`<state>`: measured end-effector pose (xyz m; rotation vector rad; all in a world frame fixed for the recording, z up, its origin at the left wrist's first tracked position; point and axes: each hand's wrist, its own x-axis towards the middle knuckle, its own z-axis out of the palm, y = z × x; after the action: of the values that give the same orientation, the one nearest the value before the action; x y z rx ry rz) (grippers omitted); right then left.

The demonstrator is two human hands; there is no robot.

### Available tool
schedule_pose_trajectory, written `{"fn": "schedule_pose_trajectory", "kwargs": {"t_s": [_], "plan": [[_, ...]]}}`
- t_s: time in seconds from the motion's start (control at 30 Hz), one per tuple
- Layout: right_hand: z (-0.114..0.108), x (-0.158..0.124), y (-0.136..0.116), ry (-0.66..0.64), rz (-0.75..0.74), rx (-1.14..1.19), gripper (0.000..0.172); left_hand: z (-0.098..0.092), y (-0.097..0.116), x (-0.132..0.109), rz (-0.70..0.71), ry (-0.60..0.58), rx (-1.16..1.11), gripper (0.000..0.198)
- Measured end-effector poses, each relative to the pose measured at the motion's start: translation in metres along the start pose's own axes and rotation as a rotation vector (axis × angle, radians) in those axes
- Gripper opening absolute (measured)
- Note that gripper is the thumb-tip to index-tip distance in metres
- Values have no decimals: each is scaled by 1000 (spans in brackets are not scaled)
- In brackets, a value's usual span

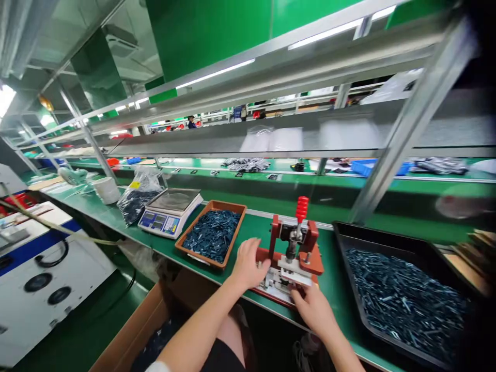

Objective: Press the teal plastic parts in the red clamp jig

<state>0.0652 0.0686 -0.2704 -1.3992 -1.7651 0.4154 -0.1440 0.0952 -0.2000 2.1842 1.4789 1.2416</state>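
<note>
A red and silver toggle press with a red ribbed handle stands on the green bench in front of me. My left hand is at the left side of its metal base, fingers curled and thumb toward the fixture; what its fingertips hold is too small to make out. At the front right of the base is my right hand, its thumb and index finger close together against the metal fixture. Anything between those fingertips is hidden. The press handle points upward, touched by neither hand.
Left of the press, an orange tray holds small dark parts, beside a weighing scale and a filled plastic bag. A large black tray of similar parts lies on the right. A slanted metal post rises behind it.
</note>
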Motion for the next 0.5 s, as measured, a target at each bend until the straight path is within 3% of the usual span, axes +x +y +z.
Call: {"fn": "schedule_pose_trajectory", "kwargs": {"t_s": [0.07,0.13,0.23,0.3,0.4,0.5], "plan": [[3,0,2,12,-30,-19,42,16,-33,-21,-67,-116,-47,40],[9,-2,7,10,-21,-33,43,31,-53,-30,-138,-119,-141,32],[17,-4,10,35,-3,-32,44,46,-68,-27,-296,-44,-447,52],[19,-3,6,75,-2,-39,42,48,-70,-22,-375,-12,-606,67],[11,-1,-5,151,-20,-35,37,39,-60,-27,-388,77,-547,71],[-2,-11,-11,251,-25,-21,34,27,-42,-68,-372,250,-360,70]]}}
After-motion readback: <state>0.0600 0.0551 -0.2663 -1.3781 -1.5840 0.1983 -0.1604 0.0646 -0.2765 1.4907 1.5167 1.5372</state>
